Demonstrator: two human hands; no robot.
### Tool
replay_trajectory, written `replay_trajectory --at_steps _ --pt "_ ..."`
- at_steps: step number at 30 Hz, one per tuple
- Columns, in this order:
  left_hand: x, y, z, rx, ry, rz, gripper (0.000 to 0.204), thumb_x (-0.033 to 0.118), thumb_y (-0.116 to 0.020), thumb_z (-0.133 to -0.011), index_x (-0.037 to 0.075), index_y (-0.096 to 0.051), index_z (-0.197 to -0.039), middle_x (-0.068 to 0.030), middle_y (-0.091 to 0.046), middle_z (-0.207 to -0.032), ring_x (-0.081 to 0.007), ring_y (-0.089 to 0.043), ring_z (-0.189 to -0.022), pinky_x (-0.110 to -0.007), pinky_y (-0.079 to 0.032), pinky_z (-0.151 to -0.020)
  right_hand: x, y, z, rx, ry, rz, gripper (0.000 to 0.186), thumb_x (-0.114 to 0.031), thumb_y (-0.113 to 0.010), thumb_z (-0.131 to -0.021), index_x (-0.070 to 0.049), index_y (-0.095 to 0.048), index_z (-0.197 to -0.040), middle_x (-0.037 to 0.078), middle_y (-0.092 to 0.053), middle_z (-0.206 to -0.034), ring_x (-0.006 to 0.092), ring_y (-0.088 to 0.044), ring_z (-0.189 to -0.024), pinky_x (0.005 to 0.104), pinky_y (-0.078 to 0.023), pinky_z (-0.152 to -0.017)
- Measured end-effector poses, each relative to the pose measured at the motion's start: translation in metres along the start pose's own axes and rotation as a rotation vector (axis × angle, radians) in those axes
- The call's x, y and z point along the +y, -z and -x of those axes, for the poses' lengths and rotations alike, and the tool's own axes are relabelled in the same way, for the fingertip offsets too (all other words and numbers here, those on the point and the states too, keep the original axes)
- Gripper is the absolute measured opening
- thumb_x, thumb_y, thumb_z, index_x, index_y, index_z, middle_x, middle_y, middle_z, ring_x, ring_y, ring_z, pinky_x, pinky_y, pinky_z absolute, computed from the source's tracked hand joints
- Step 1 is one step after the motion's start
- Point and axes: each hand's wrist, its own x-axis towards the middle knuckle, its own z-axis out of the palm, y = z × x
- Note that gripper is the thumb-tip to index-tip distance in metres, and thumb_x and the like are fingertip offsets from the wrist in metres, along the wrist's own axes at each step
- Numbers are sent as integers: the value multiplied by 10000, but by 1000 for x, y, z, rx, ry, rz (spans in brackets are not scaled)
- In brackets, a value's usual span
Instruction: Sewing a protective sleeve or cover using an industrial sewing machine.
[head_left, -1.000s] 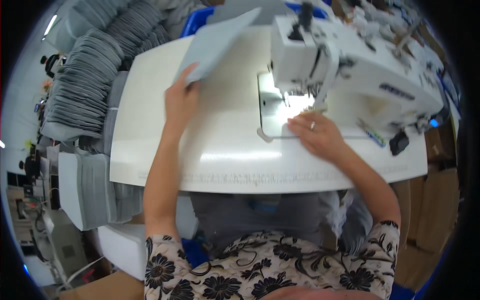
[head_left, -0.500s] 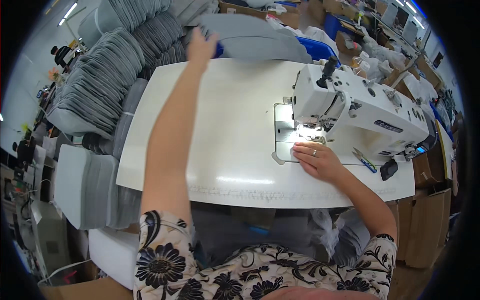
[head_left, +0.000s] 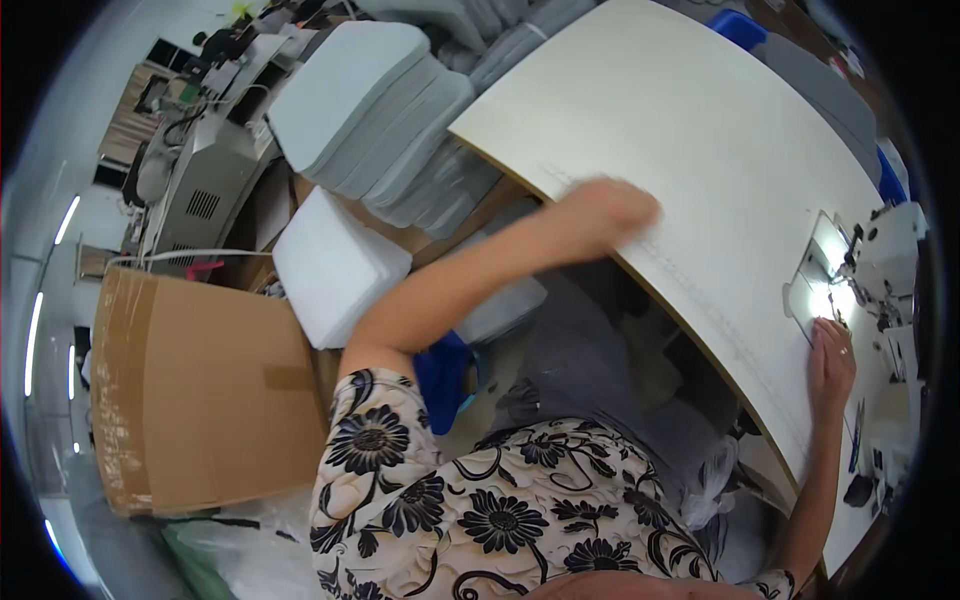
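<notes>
My left hand (head_left: 612,212) passes over the front edge of the white sewing table (head_left: 690,110). Motion smears its fingers, and nothing can be made out in them. Flat on the tabletop lies my right hand (head_left: 832,365), a ring on one finger, its fingers stretched toward the lit plate of a white sewing machine (head_left: 903,245). It holds nothing visible. Close to that wrist are thread snips (head_left: 857,435) and a small black object (head_left: 858,490). Grey fabric pieces (head_left: 825,95) lie beyond the table's far edge.
Stacked pale grey pads (head_left: 345,95) stand left of the table, with a white foam-like stack (head_left: 335,265) nearer me. A large cardboard box (head_left: 205,390) sits at the left. Something blue (head_left: 445,375) hangs by my left elbow. Clear plastic (head_left: 265,550) lies below the box.
My view has swung to the left. My left hand has left the grey fabric pieces at the far edge and come back to the table's front edge. My right hand stays beside the machine.
</notes>
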Motion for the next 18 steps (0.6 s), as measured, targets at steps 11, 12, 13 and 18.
replay_trajectory --at_steps 11,12,13,18 --pt "-132 199 121 371 655 -438 260 266 -721 -832 62 -756 -989 -126 -745 -893 -269 -708 -805 -351 -546 -782 -38 -23 18 -91 -421 -429 233 -67 -520 -995 84 -670 -1090 125 -695 -1110 186 -627 -1029 297 -445 -967" --pt "-131 201 122 372 659 -440 260 266 -721 -832 62 -756 -989 -126 -745 -893 -269 -708 -805 -351 -546 -782 -46 -24 14 -110 -350 -408 245 -83 -521 -1002 87 -671 -1093 121 -699 -1106 170 -625 -1030 287 -446 -965" --pt "-130 203 123 361 662 -478 262 282 -694 -847 65 -760 -977 -131 -743 -882 -265 -711 -801 -348 -545 -778 -45 -25 14 -111 -347 -411 245 -83 -521 -1002 87 -671 -1093 121 -699 -1106 170 -625 -1030 287 -446 -965" --pt "-141 205 116 387 689 -490 300 316 -630 -857 65 -765 -948 -137 -735 -840 -257 -714 -778 -342 -543 -750 -35 -26 20 11 -635 -565 234 -101 -539 -1009 72 -684 -1070 113 -714 -1070 168 -629 -1004 284 -455 -953"
